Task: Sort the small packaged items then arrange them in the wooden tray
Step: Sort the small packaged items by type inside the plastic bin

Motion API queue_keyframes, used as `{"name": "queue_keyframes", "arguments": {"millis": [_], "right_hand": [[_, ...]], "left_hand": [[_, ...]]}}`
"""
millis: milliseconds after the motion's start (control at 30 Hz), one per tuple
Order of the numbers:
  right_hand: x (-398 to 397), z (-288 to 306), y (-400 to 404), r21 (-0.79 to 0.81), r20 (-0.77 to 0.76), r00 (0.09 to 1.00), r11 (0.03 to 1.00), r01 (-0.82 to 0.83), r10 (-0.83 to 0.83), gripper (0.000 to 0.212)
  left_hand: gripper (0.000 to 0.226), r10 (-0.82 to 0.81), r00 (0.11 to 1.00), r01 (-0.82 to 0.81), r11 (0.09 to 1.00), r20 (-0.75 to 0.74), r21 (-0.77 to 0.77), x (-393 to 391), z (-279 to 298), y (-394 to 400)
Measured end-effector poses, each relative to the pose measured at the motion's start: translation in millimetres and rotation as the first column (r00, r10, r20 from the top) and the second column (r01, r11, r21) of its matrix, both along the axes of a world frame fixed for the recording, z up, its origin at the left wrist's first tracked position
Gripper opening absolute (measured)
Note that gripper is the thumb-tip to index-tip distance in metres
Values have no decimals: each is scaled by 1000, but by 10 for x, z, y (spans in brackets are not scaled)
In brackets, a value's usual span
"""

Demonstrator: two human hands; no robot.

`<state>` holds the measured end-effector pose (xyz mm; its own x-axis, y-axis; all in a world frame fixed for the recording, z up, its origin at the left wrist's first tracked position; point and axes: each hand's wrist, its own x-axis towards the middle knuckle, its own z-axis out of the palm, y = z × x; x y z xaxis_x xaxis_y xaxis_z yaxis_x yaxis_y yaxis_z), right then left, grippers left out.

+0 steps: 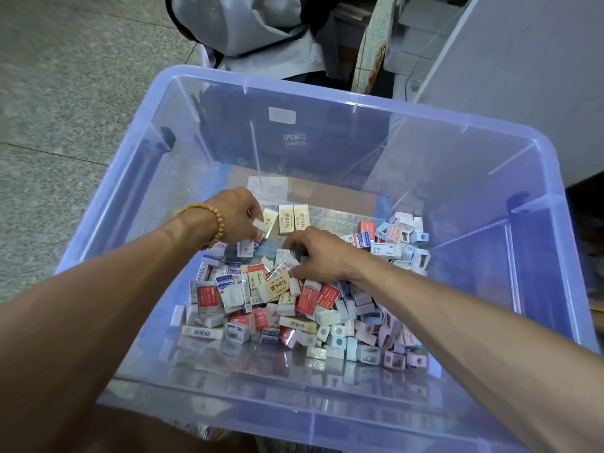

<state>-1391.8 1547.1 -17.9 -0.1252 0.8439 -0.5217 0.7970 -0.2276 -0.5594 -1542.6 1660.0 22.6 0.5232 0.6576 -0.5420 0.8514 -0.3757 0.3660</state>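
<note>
A heap of small packaged erasers and sharpeners [294, 308] fills the bottom of a clear blue plastic bin [327, 103]. My left hand [237, 217], with a bead bracelet on the wrist, pinches a small white eraser [261, 225] next to a cream eraser [270, 220] that stands in a row with two more [293, 218] at the far side of the bin. My right hand [318, 255] reaches into the heap, fingers curled down around a cream eraser [276, 287]. A clear compartment tray [336, 219] lies under the row. No wooden tray is visible.
Pink and pale blue sharpeners [403, 237] pile at the right of the heap. Beyond the bin lie a grey bag [235, 24] and a dark bag marked SPORTS [294, 137]. Speckled floor [65, 93] is at the left, a white cabinet [523, 76] at the right.
</note>
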Motion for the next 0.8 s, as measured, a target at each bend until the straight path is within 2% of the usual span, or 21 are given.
{"name": "queue_keyframes", "arguments": {"millis": [100,200,267,367,433,500,567,633,733,800], "right_hand": [[-56,26,-19,-78,-134,970,978,195,-204,39],[-68,72,-29,-186,-314,871,924,334,-378,35],[15,163,3,-215,-379,796,882,420,-472,32],[244,279,95,-138,-332,698,765,630,-635,28],[351,261,116,-53,-201,708,730,682,-676,21],[362,163,112,-32,-74,723,727,686,-686,21],[329,57,125,-18,-37,687,688,725,-725,21],[287,21,168,-65,-115,624,633,772,-773,22],[243,56,195,-253,-316,468,549,797,-825,26],[276,125,178,-247,-325,455,539,805,-829,26]], "left_hand": [[21,87,995,-87,996,50,-11,10,14,10],[25,142,986,-138,989,84,-50,20,9,15],[26,168,981,-161,985,98,-68,27,8,21],[22,207,971,-199,977,118,-77,42,5,25],[16,236,963,-224,970,131,-95,58,15,18],[13,258,956,-242,963,140,-118,74,25,10],[11,272,951,-255,959,149,-128,78,28,5],[10,285,945,-267,955,159,-125,78,32,4],[12,302,938,-283,950,170,-130,78,26,-4],[11,304,936,-282,949,177,-139,88,27,-13]]}}
